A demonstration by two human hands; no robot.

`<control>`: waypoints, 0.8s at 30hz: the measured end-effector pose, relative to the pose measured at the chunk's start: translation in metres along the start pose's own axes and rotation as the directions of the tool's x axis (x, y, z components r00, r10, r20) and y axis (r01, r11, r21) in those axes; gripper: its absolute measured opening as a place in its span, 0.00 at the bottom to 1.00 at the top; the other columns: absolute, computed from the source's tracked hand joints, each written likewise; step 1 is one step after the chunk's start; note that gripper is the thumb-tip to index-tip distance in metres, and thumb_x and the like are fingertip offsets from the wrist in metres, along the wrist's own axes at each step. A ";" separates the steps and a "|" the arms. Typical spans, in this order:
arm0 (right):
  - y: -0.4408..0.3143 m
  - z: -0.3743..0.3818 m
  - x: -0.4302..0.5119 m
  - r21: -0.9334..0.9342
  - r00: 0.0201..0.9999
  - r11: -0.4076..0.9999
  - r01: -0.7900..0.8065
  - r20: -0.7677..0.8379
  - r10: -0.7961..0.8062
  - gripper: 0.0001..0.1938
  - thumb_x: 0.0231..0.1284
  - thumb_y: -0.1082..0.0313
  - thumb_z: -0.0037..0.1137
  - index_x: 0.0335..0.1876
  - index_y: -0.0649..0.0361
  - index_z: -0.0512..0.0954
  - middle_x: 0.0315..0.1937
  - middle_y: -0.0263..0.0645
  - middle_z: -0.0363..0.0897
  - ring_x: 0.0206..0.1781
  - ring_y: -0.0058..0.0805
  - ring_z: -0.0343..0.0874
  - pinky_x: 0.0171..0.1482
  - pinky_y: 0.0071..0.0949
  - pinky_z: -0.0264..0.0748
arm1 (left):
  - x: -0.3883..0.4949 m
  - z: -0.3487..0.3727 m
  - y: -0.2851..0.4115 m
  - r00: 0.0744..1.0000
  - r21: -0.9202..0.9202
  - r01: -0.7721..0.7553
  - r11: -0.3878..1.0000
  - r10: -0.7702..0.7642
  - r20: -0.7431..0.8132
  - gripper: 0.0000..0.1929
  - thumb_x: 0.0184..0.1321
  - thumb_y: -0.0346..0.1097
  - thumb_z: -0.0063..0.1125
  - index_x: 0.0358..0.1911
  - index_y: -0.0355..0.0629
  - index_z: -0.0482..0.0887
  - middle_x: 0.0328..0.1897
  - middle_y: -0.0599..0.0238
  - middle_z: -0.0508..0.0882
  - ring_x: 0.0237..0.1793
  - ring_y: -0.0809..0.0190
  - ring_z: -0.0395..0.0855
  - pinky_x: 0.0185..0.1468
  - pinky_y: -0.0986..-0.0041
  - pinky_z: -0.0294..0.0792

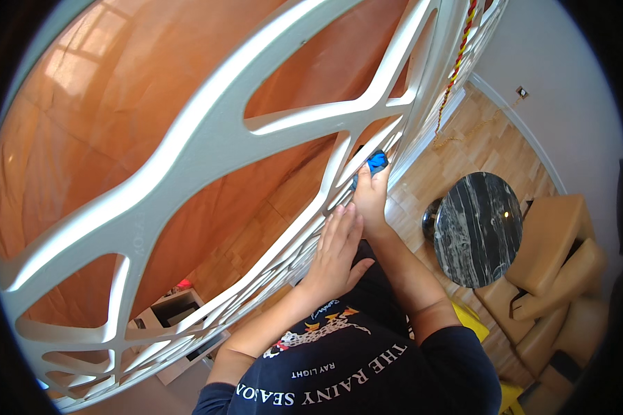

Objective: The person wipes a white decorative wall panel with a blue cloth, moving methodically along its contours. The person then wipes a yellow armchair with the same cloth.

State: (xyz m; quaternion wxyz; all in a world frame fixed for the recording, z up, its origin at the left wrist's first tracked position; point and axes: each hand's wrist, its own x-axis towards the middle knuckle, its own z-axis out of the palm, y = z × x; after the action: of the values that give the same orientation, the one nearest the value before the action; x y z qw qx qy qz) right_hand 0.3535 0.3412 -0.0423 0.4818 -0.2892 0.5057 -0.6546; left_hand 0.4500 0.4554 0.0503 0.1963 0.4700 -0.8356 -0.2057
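Observation:
A white openwork lattice panel [187, 150] rises in front of me, with orange-brown sheeting [98, 171] behind its openings. My right hand [372, 194] grips a crumpled blue and dark cloth [377, 162] at the panel's edge, with the thumb towards the panel. Lower and to the left, my left hand [337, 249] lies against the panel's edge with its fingers straight and its thumb spread. It holds nothing that shows. Part of the cloth is hidden by my right hand.
A round black marble-patterned table [478, 228] stands at the right beside a tan sofa [545, 249]. Something yellow [470, 319] is close by my right side. A red and yellow twisted cord [459, 57] hangs at the upper right. A white cabinet [174, 311] stands at the lower left.

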 end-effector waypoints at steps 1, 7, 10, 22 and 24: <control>0.003 0.000 -0.002 -0.038 1.000 0.999 0.030 0.007 -0.030 0.12 0.78 0.67 0.46 0.60 0.60 0.66 0.41 0.33 0.74 0.42 0.22 0.73 0.47 0.28 0.74 | 0.002 0.001 -0.001 1.000 -0.046 0.028 0.999 -0.028 0.000 0.46 0.55 0.37 0.72 0.75 0.28 0.59 0.83 0.35 0.53 0.83 0.33 0.46 0.81 0.46 0.47; 0.007 -0.030 -0.044 -0.172 0.929 0.985 0.003 0.366 0.061 0.21 0.77 0.61 0.50 0.67 0.63 0.64 0.52 0.40 0.73 0.54 0.29 0.74 0.59 0.34 0.72 | 0.019 0.011 -0.007 0.996 -0.141 0.091 0.986 -0.091 0.012 0.50 0.54 0.30 0.70 0.79 0.27 0.51 0.84 0.32 0.48 0.84 0.33 0.43 0.83 0.49 0.42; -0.011 -0.048 -0.032 -0.256 0.965 0.966 -0.042 0.240 0.106 0.25 0.76 0.63 0.50 0.72 0.64 0.61 0.56 0.42 0.72 0.60 0.31 0.73 0.65 0.35 0.70 | 0.027 0.012 -0.009 0.996 -0.094 0.083 0.992 -0.080 0.036 0.51 0.57 0.35 0.72 0.78 0.27 0.50 0.83 0.30 0.47 0.83 0.31 0.44 0.82 0.46 0.43; 0.004 -0.026 0.056 -0.236 0.838 0.805 0.544 0.215 -0.502 0.40 0.82 0.42 0.23 0.84 0.67 0.37 0.85 0.57 0.29 0.86 0.54 0.35 0.82 0.49 0.36 | 0.055 0.034 -0.018 0.987 0.013 0.158 0.987 -0.158 -0.025 0.48 0.60 0.43 0.71 0.76 0.24 0.54 0.78 0.28 0.57 0.77 0.29 0.56 0.78 0.46 0.51; 0.018 -0.027 0.047 -0.303 0.879 0.826 0.475 0.216 -0.426 0.40 0.82 0.41 0.24 0.84 0.65 0.37 0.85 0.56 0.28 0.86 0.54 0.34 0.82 0.49 0.35 | 0.054 0.036 -0.023 0.989 0.020 0.146 0.989 -0.146 -0.017 0.49 0.59 0.43 0.71 0.76 0.25 0.54 0.79 0.29 0.57 0.77 0.30 0.56 0.77 0.46 0.52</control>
State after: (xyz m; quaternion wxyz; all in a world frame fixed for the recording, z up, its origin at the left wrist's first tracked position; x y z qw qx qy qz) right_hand 0.3187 0.3078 -0.0736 0.2888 -0.5258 0.4955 -0.6282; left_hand 0.4217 0.4037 0.0154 0.1821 0.5335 -0.7996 -0.2070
